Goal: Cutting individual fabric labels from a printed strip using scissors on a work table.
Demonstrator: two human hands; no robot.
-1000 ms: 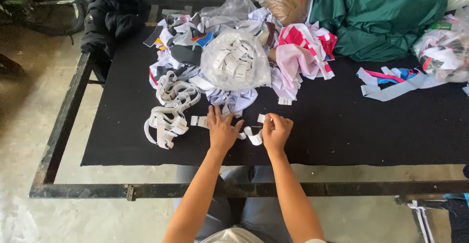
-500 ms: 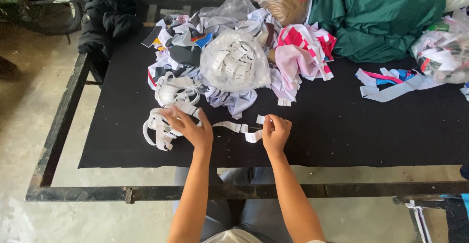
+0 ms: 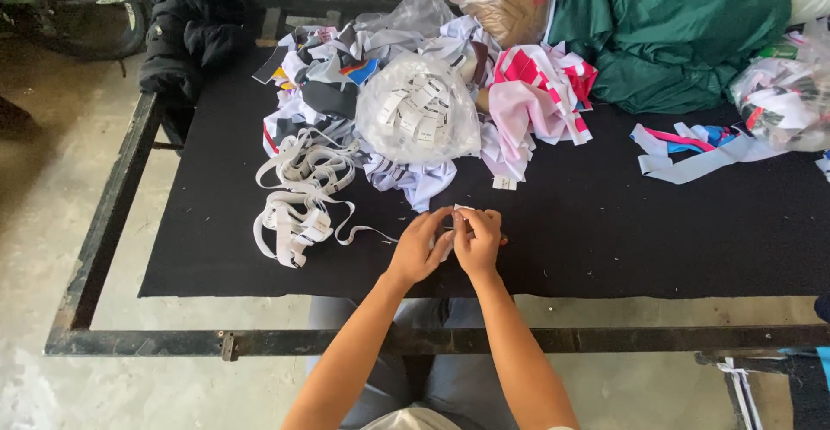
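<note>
My left hand and my right hand meet over the black mat near its front edge. Both pinch the end of a white label strip between their fingertips. The strip trails left to a tangled pile of white label tape. Just behind my hands sits a clear plastic bag of cut white labels.
Fabric scraps in pink, white and blue are heaped at the back, with green cloth at the right and a black jacket on the left corner. Loose blue and pink strips lie right. The metal table frame borders the mat.
My left hand came back from the tape pile on the left to join my right hand at the middle. Both now pinch the strip's end together.
</note>
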